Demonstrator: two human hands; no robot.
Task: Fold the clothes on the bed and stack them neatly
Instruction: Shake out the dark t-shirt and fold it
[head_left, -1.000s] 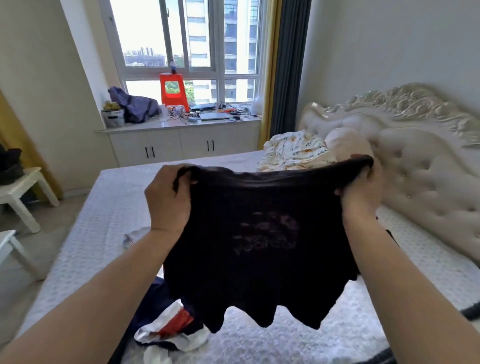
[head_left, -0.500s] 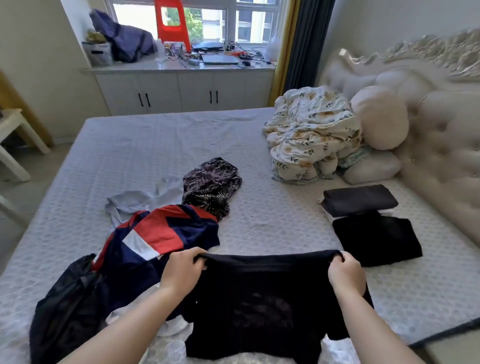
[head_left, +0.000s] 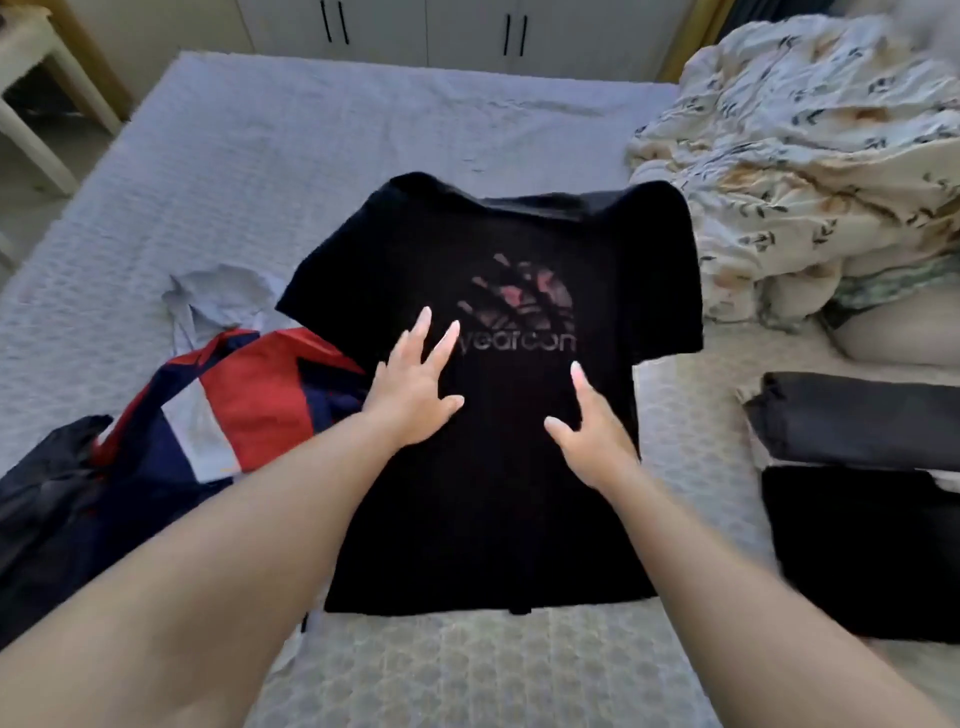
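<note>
Pressing one black T-shirt (head_left: 498, 467), two hands (fingers spread) lie flat.

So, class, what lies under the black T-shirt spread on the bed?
The black T-shirt rests on the bed and overlaps the red and navy garment. Anything else beneath is covered.

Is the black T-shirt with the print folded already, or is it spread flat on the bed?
Spread flat, not folded: black T-shirt shows both sleeves and its whole print.
</note>
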